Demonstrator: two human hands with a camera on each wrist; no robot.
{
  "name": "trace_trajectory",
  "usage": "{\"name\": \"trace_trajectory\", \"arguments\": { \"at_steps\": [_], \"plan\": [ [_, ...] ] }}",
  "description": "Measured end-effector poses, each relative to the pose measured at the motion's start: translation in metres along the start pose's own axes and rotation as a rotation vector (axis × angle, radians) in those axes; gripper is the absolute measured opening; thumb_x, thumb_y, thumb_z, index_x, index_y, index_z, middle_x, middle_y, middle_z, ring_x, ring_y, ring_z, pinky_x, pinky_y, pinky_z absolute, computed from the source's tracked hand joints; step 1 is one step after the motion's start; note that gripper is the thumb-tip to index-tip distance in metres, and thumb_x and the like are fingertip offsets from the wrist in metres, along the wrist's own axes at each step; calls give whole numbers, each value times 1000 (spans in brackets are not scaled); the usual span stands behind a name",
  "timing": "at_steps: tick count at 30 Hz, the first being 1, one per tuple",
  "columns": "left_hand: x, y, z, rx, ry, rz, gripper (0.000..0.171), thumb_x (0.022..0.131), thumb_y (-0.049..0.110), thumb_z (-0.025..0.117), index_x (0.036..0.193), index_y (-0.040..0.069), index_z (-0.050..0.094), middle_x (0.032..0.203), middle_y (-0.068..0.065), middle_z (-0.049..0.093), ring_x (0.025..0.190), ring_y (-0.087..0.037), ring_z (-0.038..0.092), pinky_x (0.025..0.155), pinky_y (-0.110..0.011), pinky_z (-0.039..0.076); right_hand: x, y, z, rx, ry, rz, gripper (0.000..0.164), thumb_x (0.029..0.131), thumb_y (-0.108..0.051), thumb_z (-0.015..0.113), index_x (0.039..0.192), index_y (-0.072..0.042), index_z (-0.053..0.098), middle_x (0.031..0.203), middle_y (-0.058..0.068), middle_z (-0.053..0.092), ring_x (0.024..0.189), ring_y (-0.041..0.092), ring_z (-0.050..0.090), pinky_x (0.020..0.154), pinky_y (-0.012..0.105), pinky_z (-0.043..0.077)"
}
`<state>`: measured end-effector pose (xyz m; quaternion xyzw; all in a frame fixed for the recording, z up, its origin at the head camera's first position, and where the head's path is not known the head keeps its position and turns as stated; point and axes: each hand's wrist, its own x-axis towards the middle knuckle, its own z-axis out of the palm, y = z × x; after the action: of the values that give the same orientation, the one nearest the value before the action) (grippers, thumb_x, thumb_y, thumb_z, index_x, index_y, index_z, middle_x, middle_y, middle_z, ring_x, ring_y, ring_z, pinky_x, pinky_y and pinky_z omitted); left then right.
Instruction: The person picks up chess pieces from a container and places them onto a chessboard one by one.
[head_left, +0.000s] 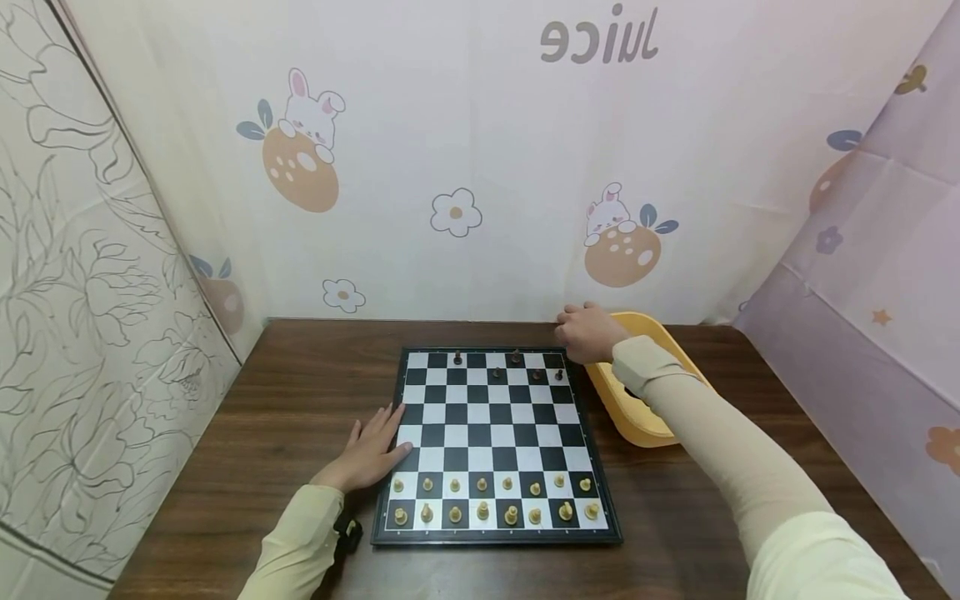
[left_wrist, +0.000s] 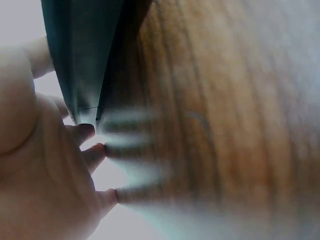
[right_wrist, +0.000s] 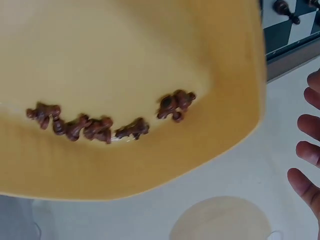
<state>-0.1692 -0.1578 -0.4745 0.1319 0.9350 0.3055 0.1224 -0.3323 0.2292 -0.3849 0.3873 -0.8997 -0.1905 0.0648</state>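
Observation:
A black-and-white chessboard [head_left: 477, 437] lies on the table, two rows of pale gold chess pieces [head_left: 482, 510] at its near side. Several dark brown chess pieces [head_left: 515, 357] stand on the two far rows. My left hand [head_left: 367, 454] rests with spread fingers on the board's left edge; the left wrist view shows the board's dark side [left_wrist: 82, 55] beside the palm. Beyond the board's far right corner, my right hand [head_left: 588, 333] hovers by the yellow basket [head_left: 630, 417]. Its fingers [right_wrist: 307, 152] are loosely bent, with nothing seen in them.
More dark brown pieces [right_wrist: 100, 129] lie along one inner side of the basket. The brown wooden table [head_left: 300, 375] meets a printed curtain [head_left: 465, 275] at the back. A patterned panel [head_left: 112, 292] borders the left side. My right forearm [head_left: 720, 450] passes over the basket.

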Motion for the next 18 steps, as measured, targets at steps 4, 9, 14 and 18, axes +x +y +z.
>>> {"name": "trace_trajectory", "arguments": {
  "at_steps": [4, 9, 14, 18],
  "plan": [
    [0, 1, -1, 4, -10, -11, 68, 98, 34, 49, 152, 6, 19, 155, -23, 15, 143, -39, 9, 110, -60, -3, -9, 8, -2, -7, -2, 18, 6, 77, -16, 68, 78, -10, 70, 71, 0, 55, 70, 21, 49, 56, 35, 42],
    [0, 2, -2, 18, -17, -24, 68, 98, 34, 49, 153, 7, 18, 156, -22, 15, 143, -38, 9, 111, -59, -3, -21, 19, -5, -5, 5, 27, 8, 75, -18, 69, 76, -10, 68, 70, 1, 52, 69, 22, 49, 55, 37, 41],
    [1, 0, -1, 8, -14, -27, 69, 98, 35, 49, 153, 7, 18, 156, -21, 15, 143, -38, 9, 111, -59, -3, -31, 30, 0, 14, 30, 36, 11, 73, -17, 70, 67, -13, 62, 67, 0, 47, 67, 22, 47, 53, 37, 39],
    [3, -4, 2, 4, -15, -24, 70, 97, 38, 49, 153, 9, 18, 156, -20, 14, 143, -37, 9, 111, -58, -4, -39, 38, 9, 31, 44, 60, 21, 75, -17, 71, 61, -16, 54, 65, -1, 44, 64, 22, 45, 53, 37, 38]
  ]
}}
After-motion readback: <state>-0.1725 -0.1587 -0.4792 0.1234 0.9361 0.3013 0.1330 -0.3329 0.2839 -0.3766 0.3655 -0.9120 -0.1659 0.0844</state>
